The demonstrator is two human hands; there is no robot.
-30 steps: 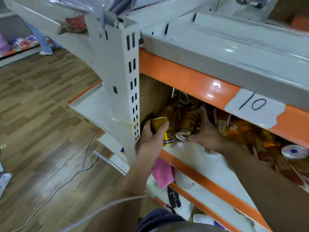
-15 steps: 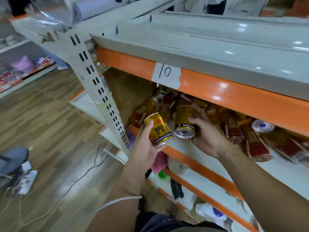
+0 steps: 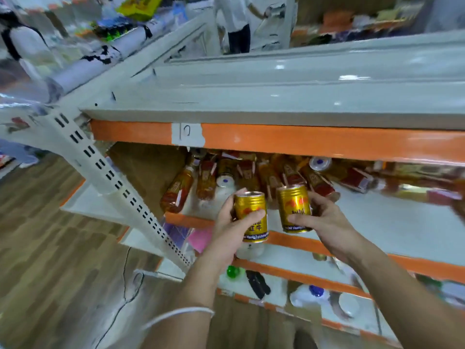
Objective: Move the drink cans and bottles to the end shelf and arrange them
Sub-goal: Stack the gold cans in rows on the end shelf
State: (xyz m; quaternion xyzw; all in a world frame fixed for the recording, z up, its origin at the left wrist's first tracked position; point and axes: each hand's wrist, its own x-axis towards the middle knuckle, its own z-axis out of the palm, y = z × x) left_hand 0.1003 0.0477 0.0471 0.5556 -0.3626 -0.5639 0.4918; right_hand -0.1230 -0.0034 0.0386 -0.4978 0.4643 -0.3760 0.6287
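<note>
- the left grip (image 3: 230,231) is clenched round a gold drink can (image 3: 251,214), thumb across the front of the label and fingers behind it.
- this left can is upright, held in the air just in front of the orange lip (image 3: 186,220) of the drinks shelf (image 3: 402,222).
- the right grip (image 3: 325,222) grasps a second gold can (image 3: 293,207), thumb low on the front and fingers wrapped behind.
- the right can is upright with a slight tilt, above the front edge of the same shelf; the two cans are side by side, near each other but apart.
- behind the cans, amber bottles with red labels (image 3: 317,180) lie jumbled along the shelf; one amber bottle (image 3: 177,190) lies at the left end, its base at the lip.
- a white bottle with a blue-dotted cap (image 3: 225,183) sits just behind the left can.
- the shelf above has an orange edge with a paper tag marked 10 (image 3: 187,133).
- a white slotted upright (image 3: 110,182) runs diagonally on the left, with a white shelf board (image 3: 83,204) beyond it over the wood floor (image 3: 50,248).
- a thin white band (image 3: 181,314) circles the left wrist.
- lower shelves are blurred; a pink item (image 3: 200,239) and a green cap (image 3: 232,271) show there.
</note>
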